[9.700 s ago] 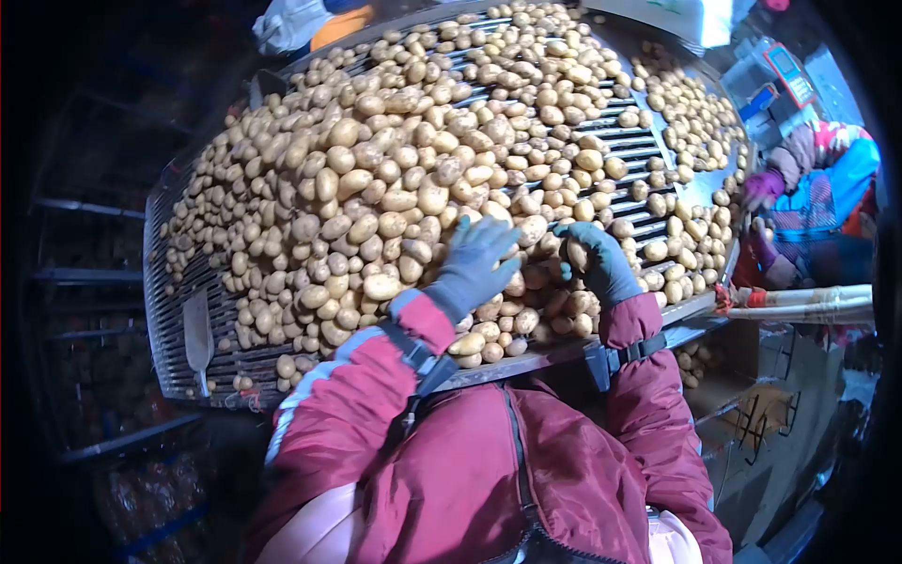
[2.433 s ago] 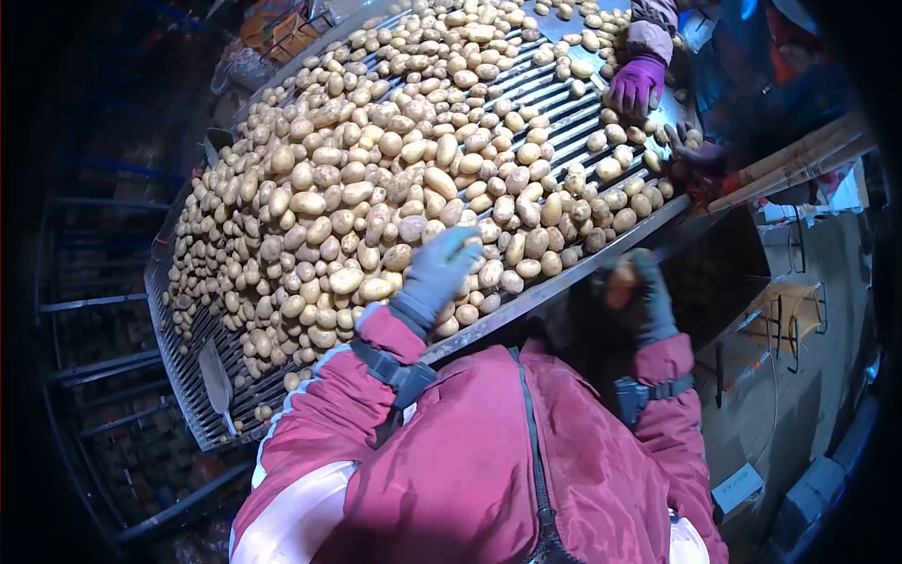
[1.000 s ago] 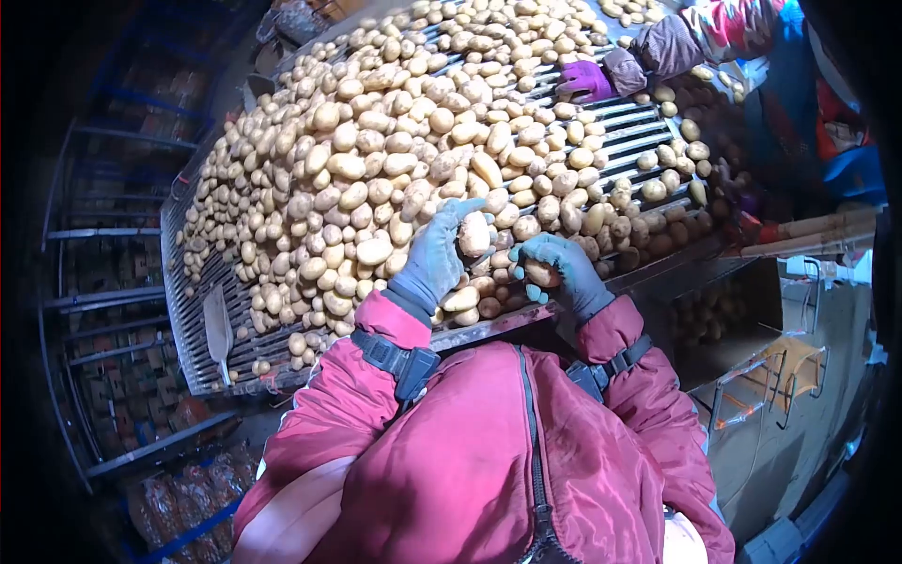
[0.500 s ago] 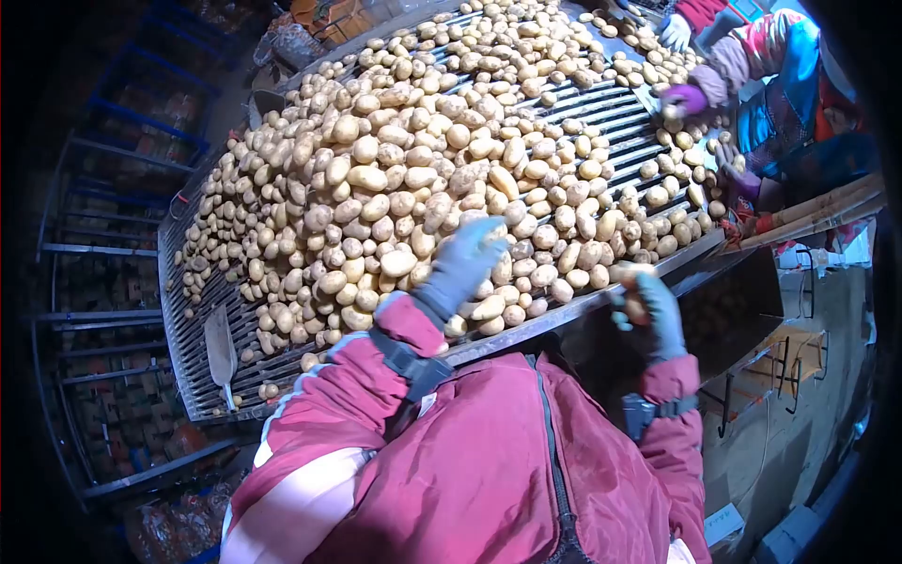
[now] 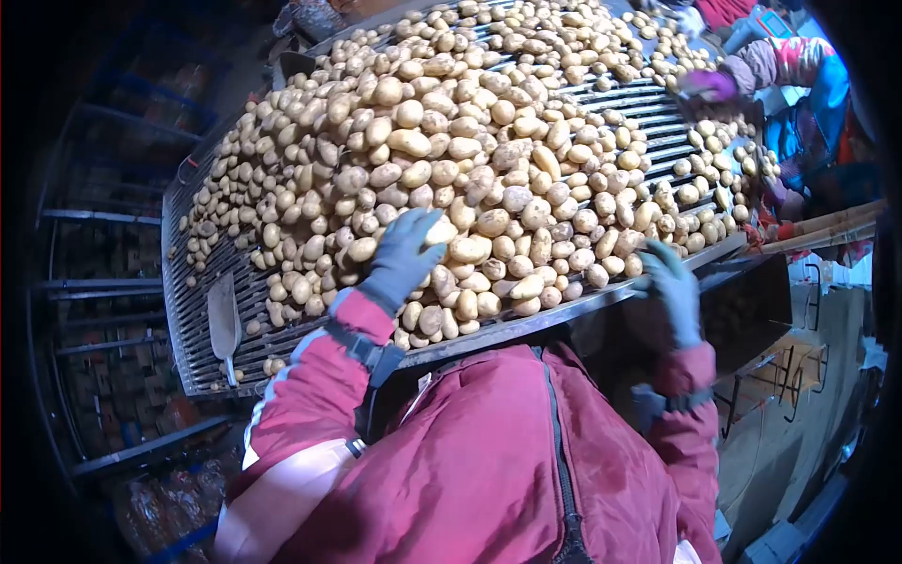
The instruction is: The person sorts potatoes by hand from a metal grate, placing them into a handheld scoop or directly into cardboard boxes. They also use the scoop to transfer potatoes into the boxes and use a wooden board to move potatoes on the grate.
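A large heap of potatoes (image 5: 507, 150) covers the slatted metal table (image 5: 190, 324) in front of me. My left hand (image 5: 404, 258), in a grey-blue glove, is at the near side of the heap. Its fingers and thumb close around a pale potato (image 5: 440, 231). Over the table's front rim, farther right, is my right hand (image 5: 673, 291), gloved alike. Its fingers are bent and apart, and no potato shows in it. Several potatoes lie just beyond its fingertips.
A metal scoop (image 5: 224, 324) lies on the slats at the left. Across the table on the right, a co-worker's purple-gloved hand (image 5: 709, 86) reaches over potatoes. Below the front rim on the right is a dark bin (image 5: 761, 291). Metal racks (image 5: 103, 282) stand at far left.
My left hand has moved left along the heap and closed on a potato. The right hand has let go of the potato it held and moved slightly up. The view has shifted a little.
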`<state>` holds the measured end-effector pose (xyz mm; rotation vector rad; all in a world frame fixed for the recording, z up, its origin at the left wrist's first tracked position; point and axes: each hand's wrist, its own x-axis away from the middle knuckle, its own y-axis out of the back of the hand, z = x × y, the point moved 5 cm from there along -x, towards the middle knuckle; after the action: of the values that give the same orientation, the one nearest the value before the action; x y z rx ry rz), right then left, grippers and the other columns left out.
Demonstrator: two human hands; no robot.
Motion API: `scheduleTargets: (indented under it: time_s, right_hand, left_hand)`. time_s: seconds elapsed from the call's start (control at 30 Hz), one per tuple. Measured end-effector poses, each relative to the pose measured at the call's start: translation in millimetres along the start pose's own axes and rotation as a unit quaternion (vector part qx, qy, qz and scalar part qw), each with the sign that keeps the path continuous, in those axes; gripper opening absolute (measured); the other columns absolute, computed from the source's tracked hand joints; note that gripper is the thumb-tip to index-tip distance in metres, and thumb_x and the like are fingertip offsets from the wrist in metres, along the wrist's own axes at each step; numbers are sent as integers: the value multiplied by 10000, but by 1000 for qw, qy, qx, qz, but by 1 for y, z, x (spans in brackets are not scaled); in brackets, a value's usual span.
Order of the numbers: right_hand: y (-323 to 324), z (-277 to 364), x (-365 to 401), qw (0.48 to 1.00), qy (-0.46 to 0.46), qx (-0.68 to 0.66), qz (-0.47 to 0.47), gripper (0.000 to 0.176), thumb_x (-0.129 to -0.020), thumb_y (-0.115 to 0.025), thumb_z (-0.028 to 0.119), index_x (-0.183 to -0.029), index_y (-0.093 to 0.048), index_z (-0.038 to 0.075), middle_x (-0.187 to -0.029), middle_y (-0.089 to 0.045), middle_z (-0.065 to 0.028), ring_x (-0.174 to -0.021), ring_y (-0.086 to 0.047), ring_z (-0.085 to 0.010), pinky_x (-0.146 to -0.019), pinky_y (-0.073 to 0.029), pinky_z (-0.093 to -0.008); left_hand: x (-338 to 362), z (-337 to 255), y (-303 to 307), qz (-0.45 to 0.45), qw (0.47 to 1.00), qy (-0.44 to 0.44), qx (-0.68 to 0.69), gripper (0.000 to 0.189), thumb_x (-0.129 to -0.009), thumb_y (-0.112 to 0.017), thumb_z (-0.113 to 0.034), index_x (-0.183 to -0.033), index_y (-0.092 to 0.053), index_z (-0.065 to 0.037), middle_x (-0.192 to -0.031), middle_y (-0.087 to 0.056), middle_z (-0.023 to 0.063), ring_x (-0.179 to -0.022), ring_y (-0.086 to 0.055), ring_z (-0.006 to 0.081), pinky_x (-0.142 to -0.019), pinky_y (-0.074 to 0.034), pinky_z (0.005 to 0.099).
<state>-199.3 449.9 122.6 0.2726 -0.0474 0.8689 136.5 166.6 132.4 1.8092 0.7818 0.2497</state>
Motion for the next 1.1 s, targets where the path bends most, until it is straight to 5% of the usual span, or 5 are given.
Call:
scheduleTargets:
  time_s: [0.43,0.6,0.67,0.87,1.1]
  right_hand:
    - [-281,-4,-38,974,88,97,186,610,-889,-753,367,-1415,-553,131,-1292,-657,-141,-976,-708,-231,-804,-579,-338]
    - [-261,10,-1,899,-212,-257,283,551,-989,-655,290,-1453,-479,52,-1373,-583,-118,-866,-696,-203,-672,-593,-331]
    - [-273,-6,-7,904,-122,-235,335,470,-992,-636,254,-1400,-535,44,-1274,-644,-111,-937,-696,-203,-713,-598,-330]
    - [-247,-31,0,934,45,-80,345,255,-953,-657,155,-1180,-674,41,-1066,-708,-90,-966,-697,-193,-809,-587,-328]
    - [-236,30,22,909,250,65,326,209,-909,-612,-3,-1084,-724,14,-985,-706,-65,-843,-676,-137,-765,-559,-279]
  left_hand:
    - [77,36,24,-141,755,392,506,376,-988,-690,-203,-1307,-632,-12,-1210,-667,54,-1024,-645,122,-843,-575,261]
    - [89,-32,-7,-18,994,96,56,437,-991,-685,-213,-1361,-597,2,-1210,-667,80,-1032,-649,169,-937,-546,304]
    - [80,-57,-16,-27,851,225,473,448,-966,-705,-202,-1350,-604,5,-1222,-655,97,-1086,-630,196,-1015,-492,324]
    - [72,28,64,-215,968,132,-8,517,-832,-755,-210,-1322,-632,-100,-1215,-625,137,-1142,-571,337,-1053,-441,446]
    - [61,80,57,-171,924,261,222,541,-887,-779,-237,-1330,-577,-1,-1334,-621,172,-1216,-589,293,-1044,-463,398]
